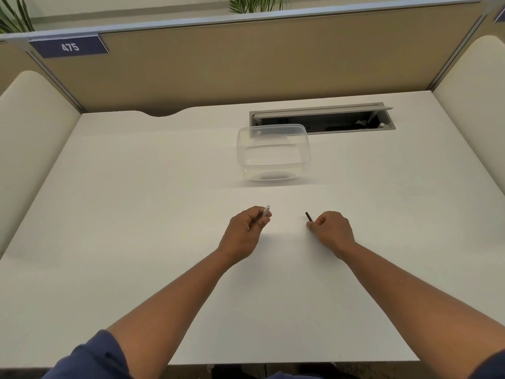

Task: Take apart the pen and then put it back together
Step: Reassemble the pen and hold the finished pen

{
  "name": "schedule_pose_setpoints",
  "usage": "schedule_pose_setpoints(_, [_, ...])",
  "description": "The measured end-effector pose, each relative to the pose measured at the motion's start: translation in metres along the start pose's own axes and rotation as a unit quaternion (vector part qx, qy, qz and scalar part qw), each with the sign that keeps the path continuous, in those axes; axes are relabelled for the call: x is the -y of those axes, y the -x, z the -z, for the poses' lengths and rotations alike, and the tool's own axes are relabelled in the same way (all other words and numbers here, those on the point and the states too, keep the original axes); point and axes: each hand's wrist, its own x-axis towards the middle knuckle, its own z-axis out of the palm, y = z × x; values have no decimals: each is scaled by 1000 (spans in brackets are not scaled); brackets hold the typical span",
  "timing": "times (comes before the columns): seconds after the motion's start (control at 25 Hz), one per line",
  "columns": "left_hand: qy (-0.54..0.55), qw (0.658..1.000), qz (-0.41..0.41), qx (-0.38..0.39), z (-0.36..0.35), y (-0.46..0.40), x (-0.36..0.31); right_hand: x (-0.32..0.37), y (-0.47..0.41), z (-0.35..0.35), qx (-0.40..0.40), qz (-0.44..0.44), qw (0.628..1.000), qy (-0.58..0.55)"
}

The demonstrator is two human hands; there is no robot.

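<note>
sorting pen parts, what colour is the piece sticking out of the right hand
Black or very dark: the short pen piece poking up from the right hand, seen in the head view.

Two hands (246,228), two pen parts (266,210), one container (273,151).

Your left hand (247,228) hides all of the white pen piece (266,210) except its far tip; your right hand (329,228) likewise covers the dark piece (308,216) but for a short stub, too small for you to identify. Contents of the desk's open cable tray (322,119) lie in shadow. Both your sleeves (90,356) are cut off by the lower edge
</note>
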Motion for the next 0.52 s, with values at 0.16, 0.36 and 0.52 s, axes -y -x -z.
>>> schedule_pose_setpoints(0.16, [-3, 1000, 2, -9, -1, -1, 0, 15, 12, 6, 19, 62, 995, -82])
schedule_pose_setpoints(0.36, [-3, 1000, -1, -10, -1, -3, -4, 46, 35, 23, 59, 135, 972, -186])
schedule_pose_setpoints(0.52, [-15, 1000, -9, -7, -2, -5, -5, 59, 44, 31, 72, 180, 960, -203])
